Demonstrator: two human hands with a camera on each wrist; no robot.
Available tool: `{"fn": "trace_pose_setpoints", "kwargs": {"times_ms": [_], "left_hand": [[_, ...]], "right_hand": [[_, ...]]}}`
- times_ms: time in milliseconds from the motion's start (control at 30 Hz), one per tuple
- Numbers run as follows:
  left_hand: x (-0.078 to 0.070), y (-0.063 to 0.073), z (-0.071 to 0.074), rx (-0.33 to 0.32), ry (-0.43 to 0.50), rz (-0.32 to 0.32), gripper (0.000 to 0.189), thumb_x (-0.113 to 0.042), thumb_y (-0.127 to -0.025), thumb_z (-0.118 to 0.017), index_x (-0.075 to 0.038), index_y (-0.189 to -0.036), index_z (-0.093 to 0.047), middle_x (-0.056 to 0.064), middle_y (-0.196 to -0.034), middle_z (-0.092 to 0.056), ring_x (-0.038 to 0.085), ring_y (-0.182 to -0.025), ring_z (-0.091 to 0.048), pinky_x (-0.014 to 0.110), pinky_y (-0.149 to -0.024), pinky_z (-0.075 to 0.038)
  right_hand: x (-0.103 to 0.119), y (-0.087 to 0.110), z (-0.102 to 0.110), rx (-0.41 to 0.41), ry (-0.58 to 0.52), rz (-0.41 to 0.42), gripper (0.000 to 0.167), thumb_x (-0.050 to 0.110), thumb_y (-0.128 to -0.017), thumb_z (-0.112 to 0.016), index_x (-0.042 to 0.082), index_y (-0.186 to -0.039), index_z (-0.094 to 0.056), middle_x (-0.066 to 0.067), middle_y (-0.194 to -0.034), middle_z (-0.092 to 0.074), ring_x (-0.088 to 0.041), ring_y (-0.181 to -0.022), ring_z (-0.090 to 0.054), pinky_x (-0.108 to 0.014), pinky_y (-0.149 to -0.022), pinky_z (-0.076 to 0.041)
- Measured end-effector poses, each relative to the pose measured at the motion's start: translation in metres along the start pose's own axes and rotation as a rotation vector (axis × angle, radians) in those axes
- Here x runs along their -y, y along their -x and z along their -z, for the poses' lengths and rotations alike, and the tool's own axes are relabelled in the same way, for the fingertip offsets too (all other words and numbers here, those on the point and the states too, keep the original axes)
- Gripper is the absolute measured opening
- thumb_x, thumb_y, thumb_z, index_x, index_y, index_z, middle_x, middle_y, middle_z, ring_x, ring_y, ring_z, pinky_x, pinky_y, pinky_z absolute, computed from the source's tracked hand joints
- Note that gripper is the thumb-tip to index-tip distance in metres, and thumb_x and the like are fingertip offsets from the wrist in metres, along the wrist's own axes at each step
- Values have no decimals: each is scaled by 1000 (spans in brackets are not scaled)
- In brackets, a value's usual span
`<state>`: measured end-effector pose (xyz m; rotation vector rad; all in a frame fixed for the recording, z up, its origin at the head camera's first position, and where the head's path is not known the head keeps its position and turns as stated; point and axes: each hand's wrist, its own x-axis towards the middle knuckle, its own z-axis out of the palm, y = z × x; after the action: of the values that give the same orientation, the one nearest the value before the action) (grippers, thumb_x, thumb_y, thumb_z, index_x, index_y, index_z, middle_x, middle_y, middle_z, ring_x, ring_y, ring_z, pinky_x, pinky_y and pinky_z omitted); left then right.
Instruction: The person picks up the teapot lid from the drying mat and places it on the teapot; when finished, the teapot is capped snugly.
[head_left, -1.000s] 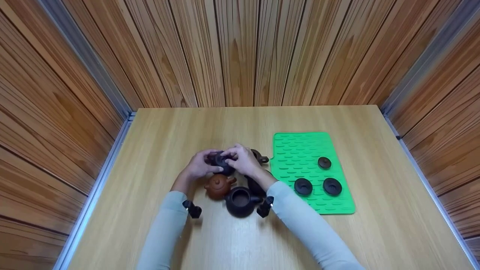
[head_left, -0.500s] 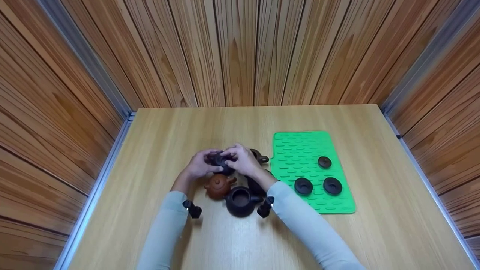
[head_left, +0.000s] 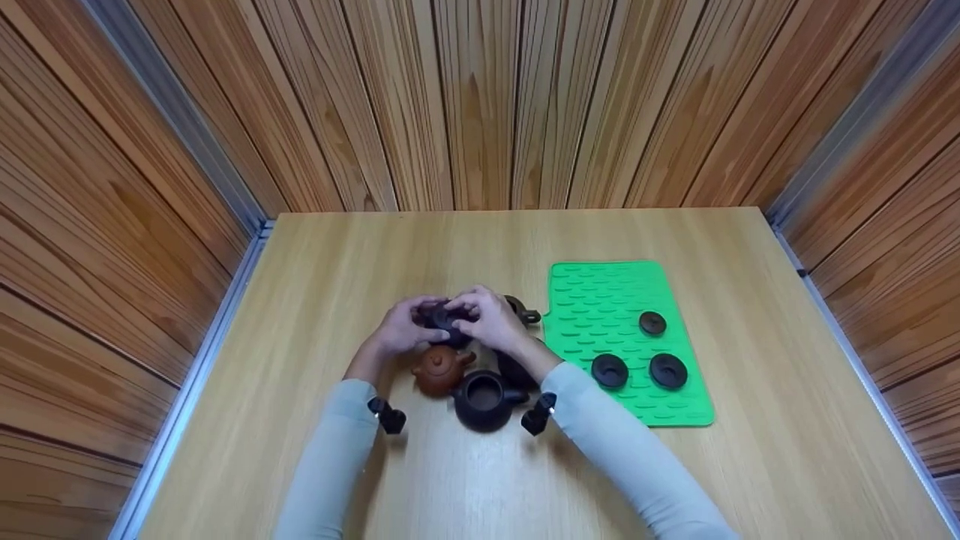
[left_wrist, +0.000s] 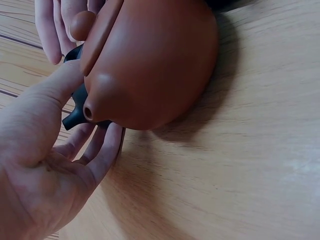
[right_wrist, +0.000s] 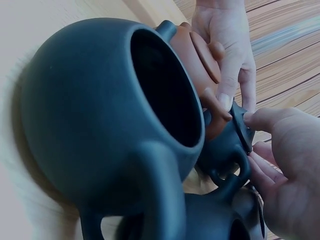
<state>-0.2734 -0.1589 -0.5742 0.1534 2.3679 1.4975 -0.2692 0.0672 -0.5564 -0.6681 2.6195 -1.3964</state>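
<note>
My left hand [head_left: 401,328] holds the side of a dark teapot [head_left: 454,337], its thumb in front and fingers behind. With thumb and fingers, my right hand [head_left: 491,322] pinches the dark lid [right_wrist: 241,127] at that teapot's mouth. A reddish-brown teapot [head_left: 439,371] with its lid on stands just in front of it; in the left wrist view this pot covers most of the dark one. Nearest me is a lidless dark teapot [head_left: 482,405], large in the right wrist view. Another dark teapot [head_left: 513,369] lies partly hidden under my right wrist.
A further dark teapot [head_left: 523,310] stands behind my right hand, its handle toward the mat. On the green mat [head_left: 592,285] at the right lie a small dark lid [head_left: 652,323] and two larger dark lids [head_left: 610,371]. Wooden walls [head_left: 480,112] enclose the table [head_left: 337,262].
</note>
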Motion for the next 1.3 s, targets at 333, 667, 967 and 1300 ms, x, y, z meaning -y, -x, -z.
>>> {"fn": "trace_pose_setpoints", "kwargs": {"times_ms": [333,667,967,1300], "left_hand": [[-1,-1,-2,1,11,6,63,-3,-100,-83,-13,-158,-63,16,-163,-64,40,-156,-55,58,-137,-37],[-3,-1,-4,-2,-11,-21,63,-3,-97,-86,-8,-156,-63,20,-161,-65,42,-153,-58,57,-135,-39],[-4,0,-6,-21,-52,-58,63,-2,-96,-85,-7,-155,-63,21,-158,-67,42,-152,-58,57,-134,-40],[22,-18,-2,-19,-84,-180,70,-16,-93,-92,-10,-156,-64,22,-156,-64,42,-149,-59,56,-131,-44]], "right_hand": [[1,7,12,29,-16,20,28,5,-101,-80,5,-129,-83,-23,-144,-70,-41,-132,-73,-52,-113,-62],[1,17,25,20,-35,28,29,4,-101,-80,2,-129,-81,-26,-144,-69,-50,-131,-74,-58,-111,-63],[-7,27,43,-25,-56,41,30,1,-99,-80,-2,-129,-80,-26,-142,-71,-45,-129,-74,-56,-111,-63],[-15,39,60,-67,-70,35,28,-3,-98,-80,-5,-126,-81,-31,-143,-70,-47,-133,-70,-57,-112,-63]]}}
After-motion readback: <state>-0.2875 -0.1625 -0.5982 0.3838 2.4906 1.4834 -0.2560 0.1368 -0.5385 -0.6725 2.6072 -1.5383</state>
